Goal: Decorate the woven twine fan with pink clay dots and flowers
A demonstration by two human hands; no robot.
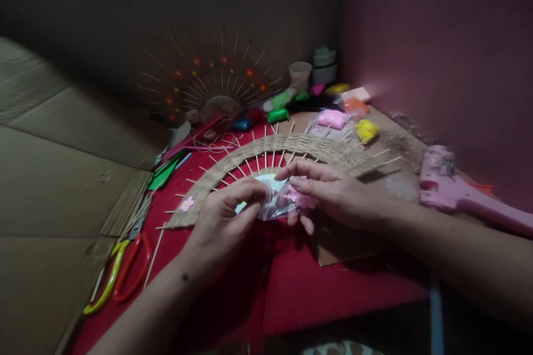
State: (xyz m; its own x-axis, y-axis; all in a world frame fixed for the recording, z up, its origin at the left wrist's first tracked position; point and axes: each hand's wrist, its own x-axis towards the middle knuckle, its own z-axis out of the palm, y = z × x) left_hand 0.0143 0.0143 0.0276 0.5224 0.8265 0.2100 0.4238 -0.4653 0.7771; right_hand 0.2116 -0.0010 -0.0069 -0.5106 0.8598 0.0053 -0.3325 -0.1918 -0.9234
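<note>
Left grip (227,211) pinches a clear bag (272,208), right grip (333,191) a pink piece (303,201) under thumb.

The bag (272,209) is clear, thin plastic, crinkled and glossy. The woven band (287,143) looks like rough, matt plant fibre, threaded on plain wooden sticks (265,161). Matt cloth (325,305) contrasts with the scissors' (117,273) shiny plastic handles and metal blades. The cardboard (45,177) is dull; the glue gun (466,194), smooth plastic.
</note>
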